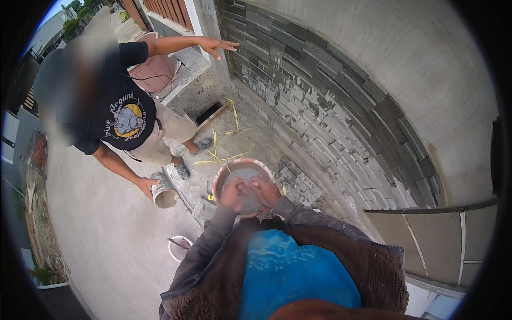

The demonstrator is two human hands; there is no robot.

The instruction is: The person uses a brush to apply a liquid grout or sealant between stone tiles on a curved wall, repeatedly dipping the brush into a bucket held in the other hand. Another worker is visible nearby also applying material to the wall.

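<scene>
My left hand and my right hand are close together over a round basin with a reddish, splashed rim. Grey, cloudy liquid lies in the basin below them. The fingers of both hands are curled in, thumbs toward each other. Whatever they may hold is too small or too hidden to make out. Grey dust marks the sleeves of my dark jacket.
At the left a co-worker holds a stained pail and reaches toward a stone-clad wall. Yellow straps and a speckled slab lie on the ground. A white bucket with a tool inside stands left of me.
</scene>
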